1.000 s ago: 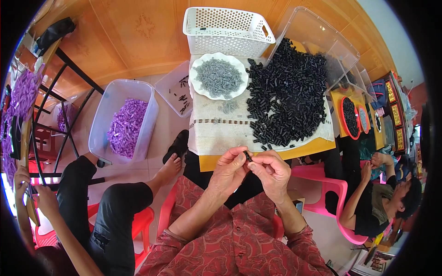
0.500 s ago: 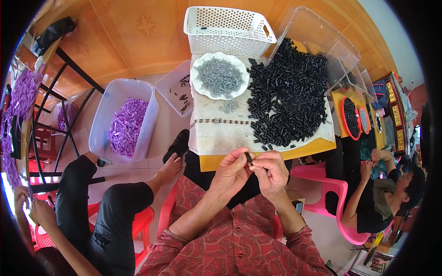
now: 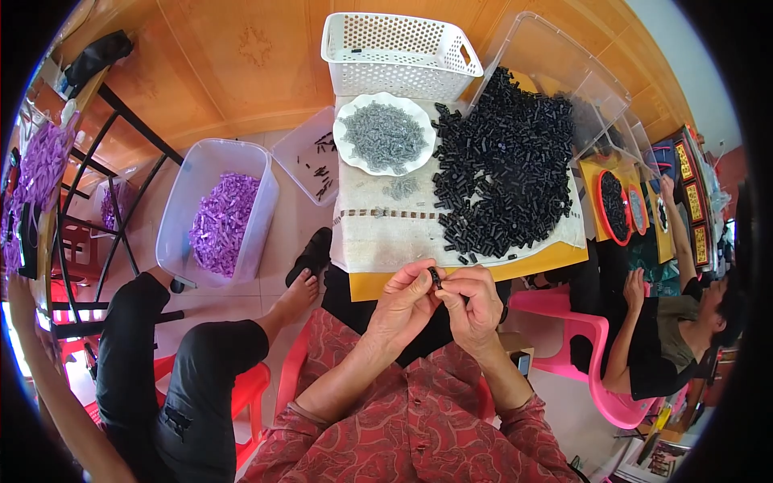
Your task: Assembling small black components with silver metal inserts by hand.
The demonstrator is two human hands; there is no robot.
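Close to the front edge of the cloth-covered table, my left hand [image 3: 400, 306] and my right hand [image 3: 473, 304] meet, their fingers pinched on one small black plastic part [image 3: 436, 278]. Fingertips hide much of it. Just beyond my hands, a big heap of similar black plastic parts [image 3: 507, 161] spreads over the right of the white cloth [image 3: 386, 249]. To the left of the heap, a white scalloped plate [image 3: 345, 153] holds many small clear grey pieces [image 3: 385, 135]. A few more clear pieces [image 3: 400, 188] lie loose on the cloth near the plate.
A white perforated basket [image 3: 403, 76] stands at the back, beside a tipped clear bin [image 3: 555, 48]. On the floor at left, a clear tub [image 3: 173, 233] holds purple pieces [image 3: 224, 225]. A person in ripped trousers [image 3: 213, 362] sits at left; another person [image 3: 668, 338] sits at right.
My hands and the black part stay almost in place. The person at right has stretched an arm forward toward the side table. The left person's hands have moved away up toward the purple strips.
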